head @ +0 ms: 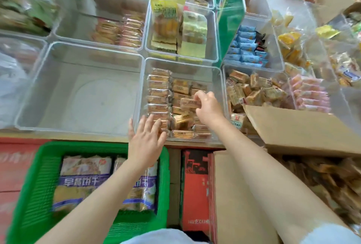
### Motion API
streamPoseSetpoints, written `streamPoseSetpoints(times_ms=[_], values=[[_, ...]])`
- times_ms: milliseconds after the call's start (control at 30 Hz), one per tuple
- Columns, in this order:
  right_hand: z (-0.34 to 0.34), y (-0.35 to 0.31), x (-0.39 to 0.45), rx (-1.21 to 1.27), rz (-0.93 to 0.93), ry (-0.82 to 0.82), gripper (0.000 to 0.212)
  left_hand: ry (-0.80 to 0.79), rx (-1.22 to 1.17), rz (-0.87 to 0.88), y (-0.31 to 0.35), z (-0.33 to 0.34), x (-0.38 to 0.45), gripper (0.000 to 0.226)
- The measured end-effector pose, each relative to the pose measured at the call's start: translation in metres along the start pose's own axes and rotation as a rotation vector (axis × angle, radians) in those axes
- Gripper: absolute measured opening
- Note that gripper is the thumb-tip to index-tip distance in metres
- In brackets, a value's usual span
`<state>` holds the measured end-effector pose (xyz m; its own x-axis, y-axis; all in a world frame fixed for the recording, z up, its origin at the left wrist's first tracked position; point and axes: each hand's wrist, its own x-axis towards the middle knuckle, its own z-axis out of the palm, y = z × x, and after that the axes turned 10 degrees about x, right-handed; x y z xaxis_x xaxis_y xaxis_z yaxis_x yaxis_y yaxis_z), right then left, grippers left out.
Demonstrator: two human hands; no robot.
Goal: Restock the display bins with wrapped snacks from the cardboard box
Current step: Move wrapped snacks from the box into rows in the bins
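Reaching into the clear display bin [218, 79] at centre, your right hand [208, 106] pinches one wrapped snack [190, 103] between thumb and curled fingers, holding it just above the rows already stacked there. Its wrapper carries a dark label strip; the print is too blurred to read. Your left hand [145, 138] lies flat, fingers straight and spread, pressing the near end of the left-hand row [158, 99] at the bin's front wall; that grip holds nothing.

Items in view:
- Cardboard box [293, 126], open, at your right, its flap raised beside the bin; brown wrapped snacks [332, 177] fill it.
- Large clear bin [48, 87], left of the one you are filling.
- Green plastic basket [39, 185] below the tabletop edge, holding bags [84, 181] printed with white Chinese characters on a purple band, apparently "早餐饼干".
- Red carton [195, 191] with black pattern, standing between basket and box; small print unreadable.
- Blue packets [246, 48] in a bin at upper right; yellow-labelled packs [166, 20] in the bin behind yours.
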<state>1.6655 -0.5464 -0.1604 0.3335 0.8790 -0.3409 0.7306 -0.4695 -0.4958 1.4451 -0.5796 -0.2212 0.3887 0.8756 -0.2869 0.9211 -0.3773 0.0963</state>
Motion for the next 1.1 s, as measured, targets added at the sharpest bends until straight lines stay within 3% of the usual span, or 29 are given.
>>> streamPoseSetpoints(times_ms=[133, 300, 367, 533, 667, 800, 867, 967, 1100], values=[[0.017, 0.017, 0.016, -0.019, 0.015, -0.222, 0.036, 0.029, 0.031, -0.004, 0.0, 0.002, -0.001, 0.066], [0.016, 0.021, 0.021, 0.157, 0.092, -0.355, 0.013, 0.019, 0.063, -0.021, 0.001, 0.001, -0.001, 0.069], [0.026, 0.022, 0.016, 0.149, 0.102, -0.385, 0.025, 0.017, 0.064, -0.025, 0.002, 0.0, 0.0, 0.069], [0.044, 0.022, 0.004, 0.178, 0.093, -0.279, 0.038, 0.002, 0.077, -0.025, 0.002, -0.002, -0.001, 0.064], [0.054, 0.02, -0.01, 0.19, 0.161, -0.092, 0.048, -0.024, 0.078, -0.018, 0.004, -0.004, -0.001, 0.062], [0.049, 0.004, -0.025, 0.093, 0.143, -0.064, 0.054, -0.065, 0.034, -0.002, 0.001, -0.009, -0.001, 0.062], [0.03, -0.006, -0.041, 0.13, 0.082, -0.058, 0.048, -0.083, -0.015, -0.008, -0.002, -0.015, -0.001, 0.062], [-0.011, -0.018, -0.083, 0.27, -0.122, -0.001, 0.02, -0.012, -0.122, -0.032, 0.006, -0.028, -0.009, 0.056], [-0.06, 0.0, -0.16, 0.447, -0.296, 0.378, 0.012, 0.134, -0.451, 0.148, 0.059, -0.053, -0.046, 0.038]])
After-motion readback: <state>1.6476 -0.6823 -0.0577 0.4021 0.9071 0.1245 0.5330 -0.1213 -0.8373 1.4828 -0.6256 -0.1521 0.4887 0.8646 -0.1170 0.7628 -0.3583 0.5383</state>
